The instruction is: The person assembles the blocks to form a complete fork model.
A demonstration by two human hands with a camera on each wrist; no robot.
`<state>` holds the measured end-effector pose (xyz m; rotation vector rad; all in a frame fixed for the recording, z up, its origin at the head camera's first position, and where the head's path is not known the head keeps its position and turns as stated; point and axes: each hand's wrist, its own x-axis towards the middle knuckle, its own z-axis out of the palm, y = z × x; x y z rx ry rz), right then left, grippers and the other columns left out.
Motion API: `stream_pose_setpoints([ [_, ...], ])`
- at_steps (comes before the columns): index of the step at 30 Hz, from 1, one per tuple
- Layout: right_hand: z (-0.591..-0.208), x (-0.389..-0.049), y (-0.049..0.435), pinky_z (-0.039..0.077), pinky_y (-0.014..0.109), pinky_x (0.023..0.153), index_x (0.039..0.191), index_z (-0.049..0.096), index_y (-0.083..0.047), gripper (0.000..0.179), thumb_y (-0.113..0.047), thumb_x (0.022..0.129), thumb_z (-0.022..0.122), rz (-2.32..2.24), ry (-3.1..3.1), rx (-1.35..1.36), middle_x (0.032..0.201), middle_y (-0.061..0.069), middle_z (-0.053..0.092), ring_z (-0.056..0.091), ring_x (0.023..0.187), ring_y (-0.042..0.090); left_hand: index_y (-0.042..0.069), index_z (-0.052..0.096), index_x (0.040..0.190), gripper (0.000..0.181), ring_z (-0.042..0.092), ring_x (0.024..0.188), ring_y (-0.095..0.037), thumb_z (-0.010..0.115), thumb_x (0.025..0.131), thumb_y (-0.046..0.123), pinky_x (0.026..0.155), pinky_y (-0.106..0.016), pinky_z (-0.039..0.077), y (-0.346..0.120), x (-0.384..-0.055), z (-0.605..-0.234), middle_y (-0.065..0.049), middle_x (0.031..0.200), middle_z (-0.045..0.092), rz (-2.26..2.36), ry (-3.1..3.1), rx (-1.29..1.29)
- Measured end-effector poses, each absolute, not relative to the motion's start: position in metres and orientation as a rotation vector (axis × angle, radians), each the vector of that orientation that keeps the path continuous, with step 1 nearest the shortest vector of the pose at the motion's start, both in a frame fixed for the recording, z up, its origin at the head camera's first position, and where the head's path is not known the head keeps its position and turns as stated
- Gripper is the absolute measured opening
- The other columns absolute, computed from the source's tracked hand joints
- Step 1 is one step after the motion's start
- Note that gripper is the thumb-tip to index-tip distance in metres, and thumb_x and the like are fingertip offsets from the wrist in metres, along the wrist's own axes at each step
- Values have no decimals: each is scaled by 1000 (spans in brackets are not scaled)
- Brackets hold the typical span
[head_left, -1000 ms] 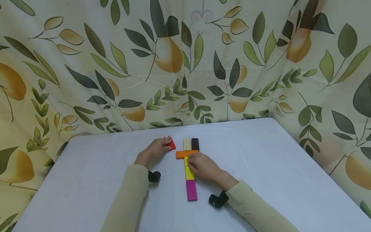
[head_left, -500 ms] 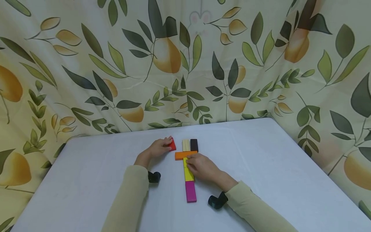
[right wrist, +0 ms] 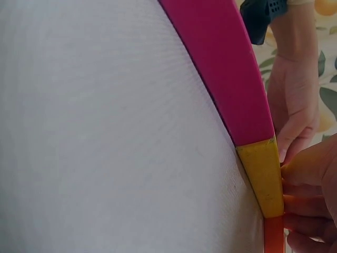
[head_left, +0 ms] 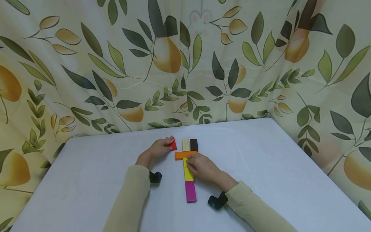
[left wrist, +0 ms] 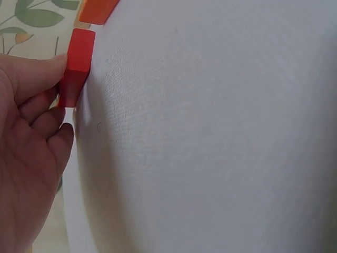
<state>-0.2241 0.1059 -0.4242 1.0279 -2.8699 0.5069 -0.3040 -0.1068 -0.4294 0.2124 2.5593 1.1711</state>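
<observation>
In the head view, my left hand (head_left: pixel 158 147) grips a red block (head_left: pixel 174 144) between thumb and fingers, just left of a cream block (head_left: pixel 185 145). The left wrist view shows the thumb on one face of the red block (left wrist: pixel 79 58). My right hand (head_left: pixel 205 167) rests at the right side of a yellow block (head_left: pixel 188 170), its index fingertip at the orange block (head_left: pixel 180 156) that lies crosswise above. Thumb and fingertips touch the yellow block's edge (right wrist: pixel 263 176) in the right wrist view. A magenta block (head_left: pixel 190 191) continues the line toward me.
A black block (head_left: pixel 194 145) stands beside the cream one, behind the orange block. White cloth covers the table (head_left: pixel 255 161). A leaf-and-fruit patterned curtain (head_left: pixel 179 96) hangs behind its far edge. Black wrist cameras (head_left: pixel 217 200) stick out from both sleeves.
My left hand has shifted slightly right with the red block, closer to the cream and orange blocks. The right hand stays by the yellow block; the whole view has drifted a little.
</observation>
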Motion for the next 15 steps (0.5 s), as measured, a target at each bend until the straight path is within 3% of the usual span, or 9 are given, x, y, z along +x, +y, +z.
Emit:
stream_pose_setpoints([
  [15,-425,-225,107,46,31,88,106,69,-5,24,-20,88,62,508,-2871,1035,108,5,65,58,102,18,15,45,136,46,20,136,-16,56,91,11,108,-39,21,-101,-301,-432,4,143,36,1176,2593,245],
])
